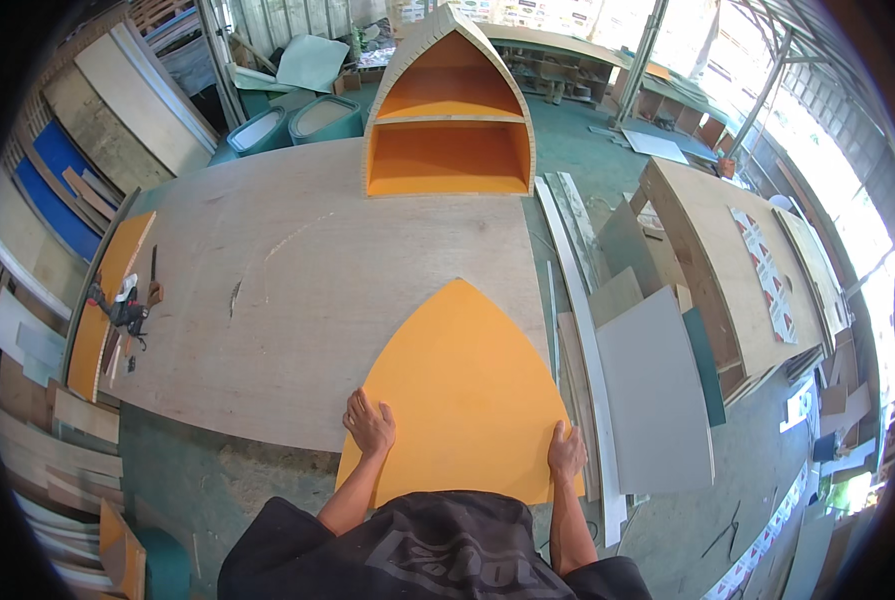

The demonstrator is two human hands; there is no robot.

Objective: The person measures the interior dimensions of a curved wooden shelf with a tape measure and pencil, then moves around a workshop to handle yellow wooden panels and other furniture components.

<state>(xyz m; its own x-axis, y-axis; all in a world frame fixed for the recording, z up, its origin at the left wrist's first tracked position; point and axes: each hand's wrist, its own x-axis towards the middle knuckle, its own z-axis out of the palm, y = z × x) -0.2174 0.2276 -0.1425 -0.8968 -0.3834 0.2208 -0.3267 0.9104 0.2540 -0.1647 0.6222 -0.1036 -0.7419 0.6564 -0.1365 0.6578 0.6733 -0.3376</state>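
Left hand flat, fingers spread, pressing near-left edge of orange arch-shaped panel; right hand gripping near-right edge, apparently to steady it. Panel flat on plywood sheet, near end overhanging; matching orange shelf unit upright at far edge

The person wears a black shirt with a grey print across it, down at 6 o'clock. Its sleeves are short. Both hands, left hand and right hand, are bare.
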